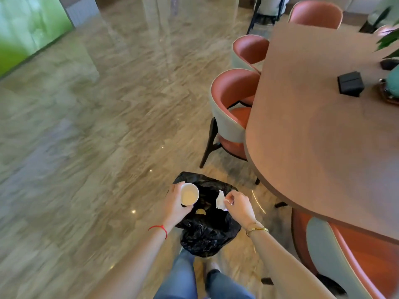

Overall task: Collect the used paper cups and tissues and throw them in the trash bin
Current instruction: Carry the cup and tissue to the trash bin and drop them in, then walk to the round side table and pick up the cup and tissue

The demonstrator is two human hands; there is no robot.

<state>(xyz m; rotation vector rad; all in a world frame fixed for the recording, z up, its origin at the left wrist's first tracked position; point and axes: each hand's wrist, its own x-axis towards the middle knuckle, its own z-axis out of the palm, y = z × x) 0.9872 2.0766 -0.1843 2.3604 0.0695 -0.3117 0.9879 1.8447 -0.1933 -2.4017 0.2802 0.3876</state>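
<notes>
My left hand (175,203) is wrapped around the upright cup (189,194) and my right hand (238,205) pinches the tissue (220,199), both held over the black-lined bin (208,221) beside the desk (319,130) so they drop straight in.

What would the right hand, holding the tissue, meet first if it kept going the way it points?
Probably the black bag lining the bin: the right hand points its tissue over the opening. Depth is unclear from this single view.

White paper cup (189,194) upright, crumpled tissue (220,200) — above black-lined bin (207,231).
</notes>
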